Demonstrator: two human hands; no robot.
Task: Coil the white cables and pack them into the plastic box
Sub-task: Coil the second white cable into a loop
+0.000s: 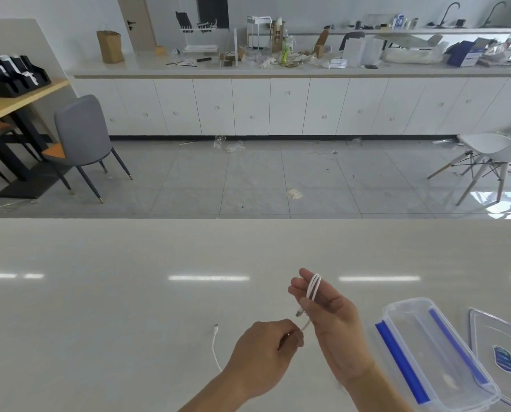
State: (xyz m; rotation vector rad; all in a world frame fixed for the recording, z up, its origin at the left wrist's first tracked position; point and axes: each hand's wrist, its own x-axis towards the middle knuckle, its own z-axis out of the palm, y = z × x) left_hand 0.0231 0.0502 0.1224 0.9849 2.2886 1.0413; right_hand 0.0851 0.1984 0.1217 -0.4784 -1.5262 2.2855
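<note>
Left hand (pixel 266 349) fingers pinch white cable (pixel 313 288) looped around right hand (pixel 328 319) fingers.

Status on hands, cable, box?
Right hand holds white cable coil; left hand pinches its tail. Clear blue-clipped plastic box open. Nothing blocking.

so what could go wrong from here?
1. The loops of the white cable sit loosely round the right hand fingers and could slip off.
2. Its free end trails across the table behind the left hand and may snag.
3. The plastic box overhangs the near edge.
</note>
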